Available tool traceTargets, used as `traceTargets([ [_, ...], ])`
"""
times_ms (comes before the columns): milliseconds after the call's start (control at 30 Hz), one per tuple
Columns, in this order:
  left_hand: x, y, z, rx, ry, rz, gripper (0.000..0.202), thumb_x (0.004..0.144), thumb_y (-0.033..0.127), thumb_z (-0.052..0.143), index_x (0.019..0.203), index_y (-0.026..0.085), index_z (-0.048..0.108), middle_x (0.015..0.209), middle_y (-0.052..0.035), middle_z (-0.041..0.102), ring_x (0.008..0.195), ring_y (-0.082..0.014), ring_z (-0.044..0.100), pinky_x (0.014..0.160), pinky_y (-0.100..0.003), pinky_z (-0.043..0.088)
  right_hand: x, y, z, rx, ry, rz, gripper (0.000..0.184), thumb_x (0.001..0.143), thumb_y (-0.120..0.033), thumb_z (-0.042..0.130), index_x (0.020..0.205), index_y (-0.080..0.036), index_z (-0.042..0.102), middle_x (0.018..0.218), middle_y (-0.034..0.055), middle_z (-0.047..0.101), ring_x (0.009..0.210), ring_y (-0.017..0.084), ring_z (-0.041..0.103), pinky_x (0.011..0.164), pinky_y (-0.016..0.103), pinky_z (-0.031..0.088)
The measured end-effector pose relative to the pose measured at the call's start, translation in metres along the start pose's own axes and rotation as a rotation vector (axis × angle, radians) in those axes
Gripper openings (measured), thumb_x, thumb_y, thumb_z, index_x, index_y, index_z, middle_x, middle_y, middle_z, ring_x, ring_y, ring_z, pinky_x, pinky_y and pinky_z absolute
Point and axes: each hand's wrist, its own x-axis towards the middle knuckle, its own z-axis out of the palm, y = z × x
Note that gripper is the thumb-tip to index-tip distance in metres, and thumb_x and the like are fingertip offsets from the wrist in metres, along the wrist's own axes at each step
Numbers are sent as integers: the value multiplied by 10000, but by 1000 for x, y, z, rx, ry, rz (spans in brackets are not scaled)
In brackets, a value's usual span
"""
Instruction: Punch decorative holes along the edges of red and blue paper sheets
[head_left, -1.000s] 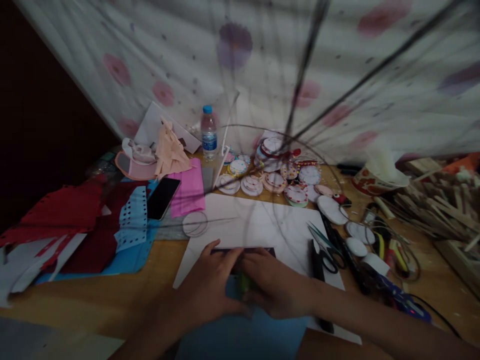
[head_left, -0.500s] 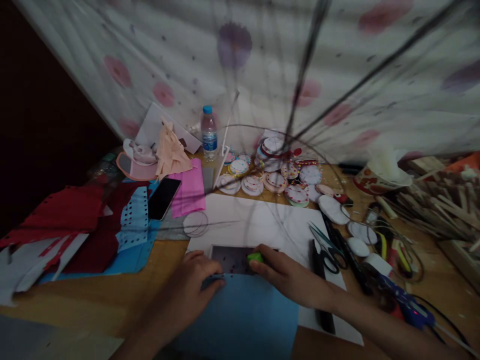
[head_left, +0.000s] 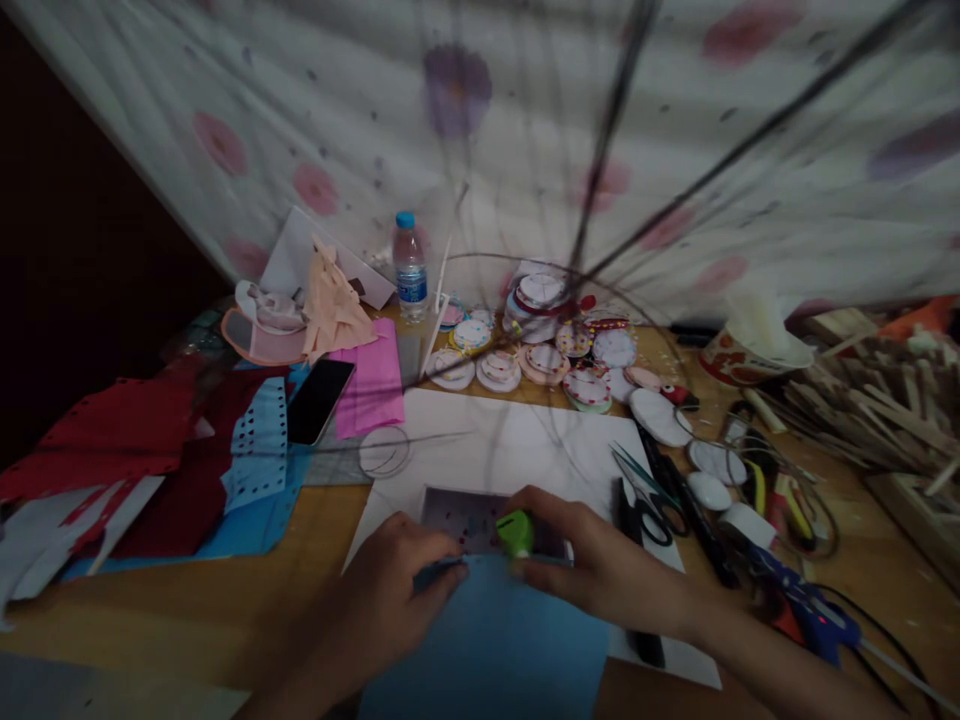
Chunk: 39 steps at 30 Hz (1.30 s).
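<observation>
My right hand (head_left: 592,560) is closed around a small bright-green craft punch (head_left: 514,534), at the upper edge of a blue sheet (head_left: 502,640). That sheet slopes down toward me. My left hand (head_left: 409,570) pinches its upper edge between thumb and fingers, left of the punch. Just beyond, a shallow grey tray (head_left: 442,505) lies under both hands, with small dark red bits scattered in it. White paper (head_left: 465,425) spreads beneath the tray.
Scissors (head_left: 651,520) and black tools lie right of my right hand, with a blue glue gun (head_left: 806,600) farther right. Decorated white discs (head_left: 499,370) and a water bottle (head_left: 409,275) stand behind. A phone (head_left: 321,400) and red sheets (head_left: 112,435) are at left.
My left hand has slid slightly right along the sheet's edge. The green punch has turned in my right hand, showing more of its body, and the right-hand fingers have opened slightly around it.
</observation>
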Motion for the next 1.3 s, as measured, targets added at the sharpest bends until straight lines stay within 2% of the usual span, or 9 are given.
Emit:
traceTargets([
  [167,-2,3,-1,-5,-4,67,117,870,232,576,845,237,690,830,9,684,866,-203,599,792,-315,445,12,12,6,140,-53,56,255,933,-433,446,938,-191,528,809,-8,570,757,149,538,674,249,434],
  [367,-4,-1,9,-38,6,243,147,875,211,582,941,261,704,1322,7,569,1225,-213,469,1049,-344,350,8,9,3,388,-12,208,461,890,-629,366,901,-201,537,930,46,642,965,216,593,865,356,450],
  [500,-3,0,11,23,-15,302,166,881,200,572,979,241,700,1279,-15,609,1230,-226,462,1050,-361,351,7,5,5,575,-36,257,487,867,-653,394,964,-194,528,918,55,696,1039,241,611,960,408,411],
  [600,-4,1,8,31,13,320,180,890,172,558,1013,226,677,1129,-22,675,1119,-207,529,1000,-341,382,8,5,5,600,-3,271,463,871,-630,416,996,-196,518,926,54,706,1024,237,625,971,419,403],
  [767,-5,-2,6,30,7,177,116,886,237,565,880,217,679,861,-9,689,867,-201,609,791,-314,450,8,-2,-3,374,66,257,392,880,-579,404,947,-210,519,901,51,669,943,231,610,815,366,476],
  [867,-4,-4,7,-34,18,63,148,891,294,550,871,238,686,842,11,702,832,-197,631,743,-291,449,5,-7,-5,146,28,132,223,840,-399,547,962,-213,534,856,15,632,819,184,593,727,291,474],
  [967,-2,-4,9,-85,28,23,156,879,295,557,853,238,699,844,15,717,826,-193,643,735,-273,442,1,-10,-4,-84,-27,17,232,734,-242,675,948,-204,591,842,8,616,787,173,575,714,265,448],
  [1133,0,1,9,-109,35,2,159,860,267,569,819,222,715,798,18,723,784,-180,647,696,-247,421,-1,-16,-3,-287,-47,-16,240,704,-232,731,906,-170,617,792,5,585,725,168,555,655,253,420],
  [1300,-1,3,9,-118,40,4,190,863,247,553,758,196,704,732,16,703,725,-165,635,662,-237,411,-2,-19,-5,-335,-38,-19,294,725,-220,728,992,-150,625,854,38,603,785,193,566,712,286,425],
])
